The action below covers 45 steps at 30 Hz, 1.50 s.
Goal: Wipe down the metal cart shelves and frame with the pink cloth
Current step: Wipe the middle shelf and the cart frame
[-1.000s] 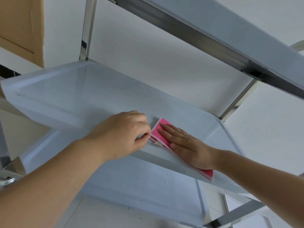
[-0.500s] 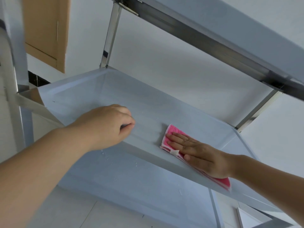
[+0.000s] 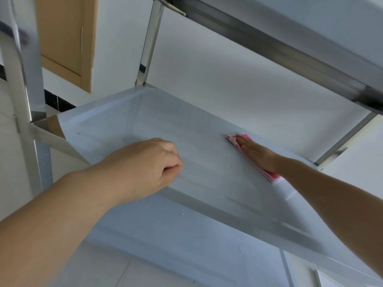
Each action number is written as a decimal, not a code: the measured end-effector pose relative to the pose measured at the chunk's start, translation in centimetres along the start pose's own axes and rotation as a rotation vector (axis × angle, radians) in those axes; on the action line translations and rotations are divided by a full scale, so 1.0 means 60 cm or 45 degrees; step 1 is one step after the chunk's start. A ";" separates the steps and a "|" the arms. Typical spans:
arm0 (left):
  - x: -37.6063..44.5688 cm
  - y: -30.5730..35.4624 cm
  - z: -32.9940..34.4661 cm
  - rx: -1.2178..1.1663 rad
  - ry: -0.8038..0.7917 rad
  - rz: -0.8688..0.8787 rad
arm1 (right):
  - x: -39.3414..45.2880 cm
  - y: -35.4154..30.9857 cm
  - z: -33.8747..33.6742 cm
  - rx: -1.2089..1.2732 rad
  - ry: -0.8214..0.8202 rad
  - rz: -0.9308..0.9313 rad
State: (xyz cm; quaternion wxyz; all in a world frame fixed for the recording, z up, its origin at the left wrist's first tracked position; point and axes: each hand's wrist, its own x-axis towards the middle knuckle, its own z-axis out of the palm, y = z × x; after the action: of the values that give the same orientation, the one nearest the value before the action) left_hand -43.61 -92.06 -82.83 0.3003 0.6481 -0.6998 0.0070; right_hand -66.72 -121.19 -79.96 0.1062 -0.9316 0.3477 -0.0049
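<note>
Smooth metal shelf (image 3: 165, 129); right hand (image 3: 257, 154) flat on pink cloth (image 3: 244, 139).

Head camera looks down, close over the middle shelf (image 3: 157, 125).

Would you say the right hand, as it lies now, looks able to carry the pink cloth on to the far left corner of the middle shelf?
Probably yes. The right hand presses the pink cloth flat on the middle shelf, and nothing stands between it and the far corner; the left hand sits nearer the front edge, off that line.

Folded pink cloth (image 3: 244, 139) lies flat on the cart's middle shelf (image 3: 165, 125)
</note>
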 end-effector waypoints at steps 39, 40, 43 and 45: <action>-0.014 0.005 -0.033 -0.091 0.150 -0.040 | -0.134 -0.241 0.026 0.043 -0.205 -0.596; -0.020 -0.003 -0.039 -0.037 0.131 -0.041 | -0.135 -0.234 0.022 -0.010 -0.180 -0.625; -0.045 -0.038 -0.061 0.077 0.133 -0.132 | -0.138 -0.221 0.031 -0.153 -0.162 -0.697; -0.061 -0.060 -0.073 0.074 0.173 -0.206 | -0.134 -0.226 0.044 -0.118 -0.098 -0.744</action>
State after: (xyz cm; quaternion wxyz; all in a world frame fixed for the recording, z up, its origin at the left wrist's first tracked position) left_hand -38.64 -87.60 -82.19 0.3277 0.7090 -0.6226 0.0471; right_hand -63.81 -105.49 -79.26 0.0707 -0.9956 0.0603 0.0158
